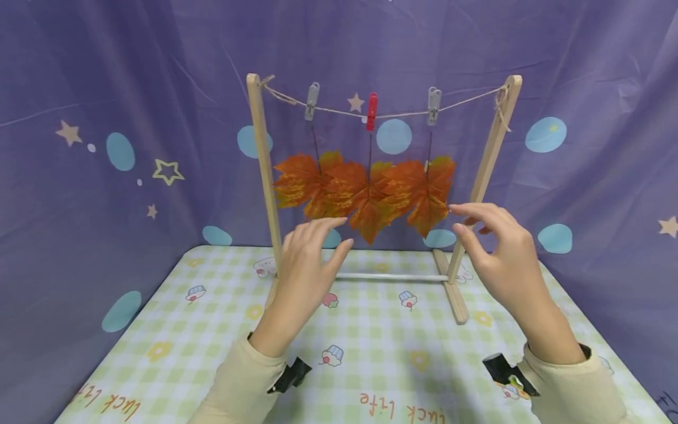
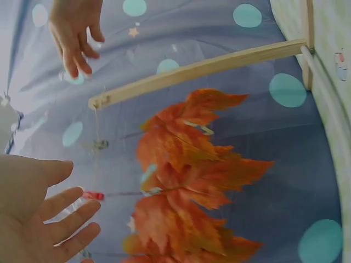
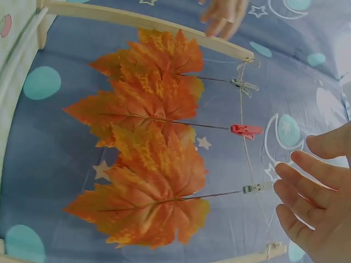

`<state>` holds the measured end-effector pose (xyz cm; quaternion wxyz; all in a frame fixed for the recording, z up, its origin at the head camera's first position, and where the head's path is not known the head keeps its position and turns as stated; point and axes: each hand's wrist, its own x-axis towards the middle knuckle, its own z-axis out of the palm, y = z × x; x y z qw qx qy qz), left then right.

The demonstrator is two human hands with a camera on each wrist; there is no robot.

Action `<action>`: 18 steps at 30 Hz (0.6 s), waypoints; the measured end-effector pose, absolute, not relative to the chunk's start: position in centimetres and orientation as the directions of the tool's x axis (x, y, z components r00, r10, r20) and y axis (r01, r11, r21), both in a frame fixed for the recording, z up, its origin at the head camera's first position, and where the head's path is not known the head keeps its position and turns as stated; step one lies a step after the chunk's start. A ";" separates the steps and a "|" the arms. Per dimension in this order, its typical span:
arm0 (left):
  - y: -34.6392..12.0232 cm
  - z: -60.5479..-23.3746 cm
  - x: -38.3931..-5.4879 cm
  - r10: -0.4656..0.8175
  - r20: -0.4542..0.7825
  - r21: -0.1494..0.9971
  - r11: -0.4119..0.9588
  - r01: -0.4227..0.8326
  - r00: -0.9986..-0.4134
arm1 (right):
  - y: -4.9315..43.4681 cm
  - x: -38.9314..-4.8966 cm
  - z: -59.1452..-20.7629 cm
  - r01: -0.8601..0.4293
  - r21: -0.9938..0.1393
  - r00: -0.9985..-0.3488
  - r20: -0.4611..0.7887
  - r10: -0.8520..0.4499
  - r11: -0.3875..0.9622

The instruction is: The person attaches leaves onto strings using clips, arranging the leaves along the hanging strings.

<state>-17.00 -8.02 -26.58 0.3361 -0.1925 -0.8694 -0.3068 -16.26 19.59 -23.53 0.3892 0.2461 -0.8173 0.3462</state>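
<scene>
Three orange artificial maple leaves hang side by side from a string (image 1: 402, 114) on a wooden frame (image 1: 259, 147). The left leaf (image 1: 296, 182) hangs by its stem from a grey clothespin (image 1: 312, 101), the middle leaf (image 1: 368, 206) from a red clothespin (image 1: 372, 112), and the right leaf (image 1: 436, 188) from another grey clothespin (image 1: 434, 106). My left hand (image 1: 307, 265) is raised before the frame's left side, fingers relaxed, holding nothing. My right hand (image 1: 500, 253) is raised before the right post, fingers loosely bent and apart from the thumb, also holding nothing.
A white crossbar (image 1: 392, 276) joins the frame's feet, and the right wooden foot (image 1: 452, 294) points toward me. The frame stands on a green checked tablecloth (image 1: 371, 335). Behind it hangs a purple curtain (image 1: 159, 88) with stars and blue spots.
</scene>
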 end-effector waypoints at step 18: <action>-10.6 -32.5 -15.9 0.069 0.651 0.415 0.801 0.431 -0.756 | 18.8 -15.5 -31.0 -0.692 -0.505 -0.606 0.795 -0.034 0.516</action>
